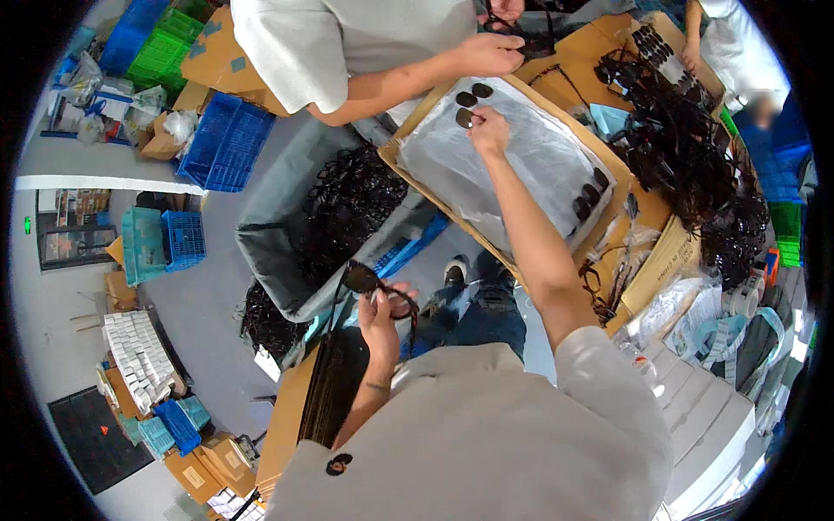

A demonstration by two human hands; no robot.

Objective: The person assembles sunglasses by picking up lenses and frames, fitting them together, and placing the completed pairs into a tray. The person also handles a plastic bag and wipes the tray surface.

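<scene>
My left hand [380,308] holds a pair of black sunglasses [369,282] close to my chest, above a grey bin [269,217] full of black glasses. My right hand [488,128] reaches far forward into a cardboard box [408,130] lined with clear plastic sheet and pinches a dark oval lens [464,117] near two other lenses [474,94] at the box's far corner. More dark lenses [591,195] lie at the box's right side. Across the box, another person's hand [493,54] holds black glasses.
A big heap of black glasses [695,165] covers cardboard on the right. Blue crates [226,139], green crates [161,52] and teal crates [143,243] stand on the grey floor at left. Stacked small white boxes [139,356] and cardboard cartons [208,464] sit lower left.
</scene>
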